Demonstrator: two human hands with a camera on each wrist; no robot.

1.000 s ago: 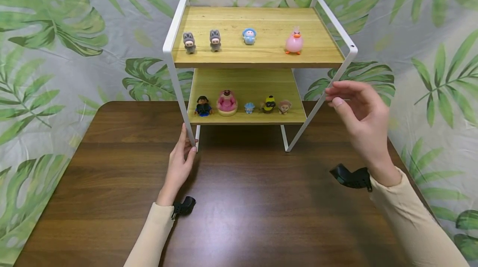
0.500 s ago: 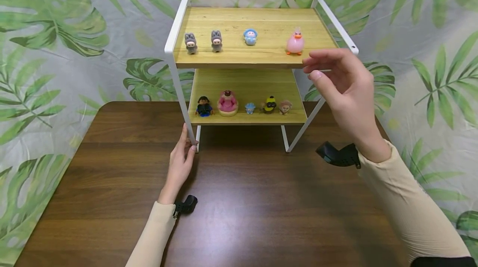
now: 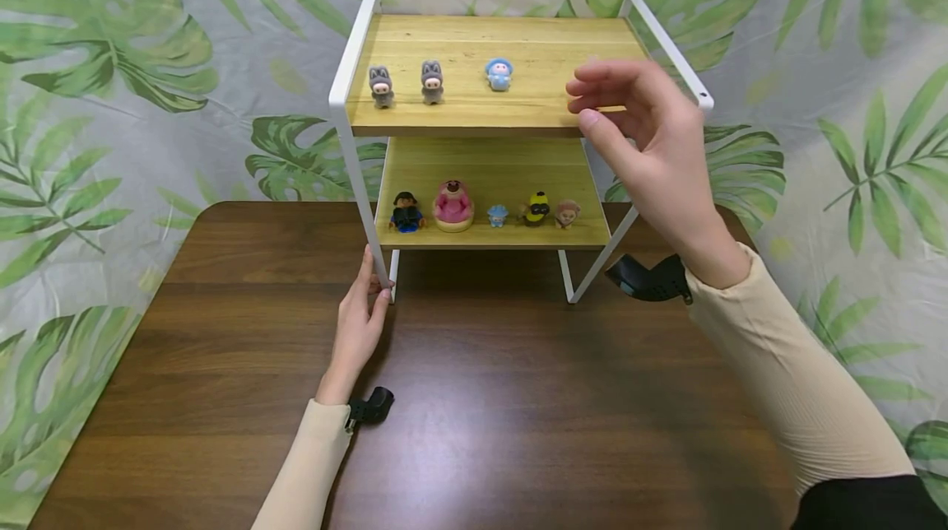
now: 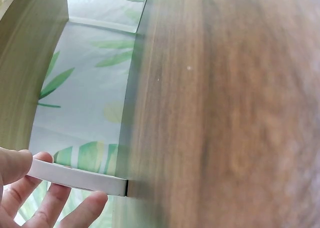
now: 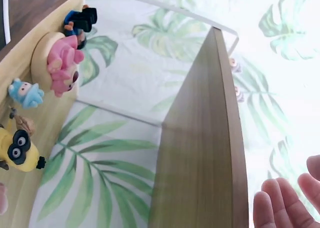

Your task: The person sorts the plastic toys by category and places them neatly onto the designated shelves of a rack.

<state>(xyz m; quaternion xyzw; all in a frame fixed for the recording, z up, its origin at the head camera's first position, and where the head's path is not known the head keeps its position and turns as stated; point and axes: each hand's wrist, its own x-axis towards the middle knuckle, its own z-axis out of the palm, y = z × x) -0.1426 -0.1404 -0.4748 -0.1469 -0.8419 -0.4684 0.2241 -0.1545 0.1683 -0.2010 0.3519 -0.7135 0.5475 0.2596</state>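
Note:
My left hand (image 3: 358,328) grips the white metal leg (image 4: 80,180) of a two-tier shelf, low on its left side. In the left wrist view the thumb and fingers lie on either side of that leg. My right hand (image 3: 652,135) is raised at the front right of the upper board (image 3: 474,114), fingers loosely curved, thumb apart. It hides nearly all of the pink duck figure there. In the right wrist view nothing shows between the fingers (image 5: 285,203). Two grey rabbit-eared figures (image 3: 381,88) and a blue-hatted figure (image 3: 499,75) stand further left on that board.
On the lower board (image 3: 474,160) stand a dark-haired figure (image 3: 406,213), a pink bear (image 3: 453,207), a small blue figure (image 3: 497,216), a yellow goggled figure (image 3: 536,209) and a brownish figure (image 3: 567,214). The shelf stands on a brown wooden table (image 3: 474,398) before a leaf-print cloth (image 3: 111,77).
My right hand has moved up and left from beside the right leg to the front of the pink duck, which it now covers. The left hand stays on the leg.

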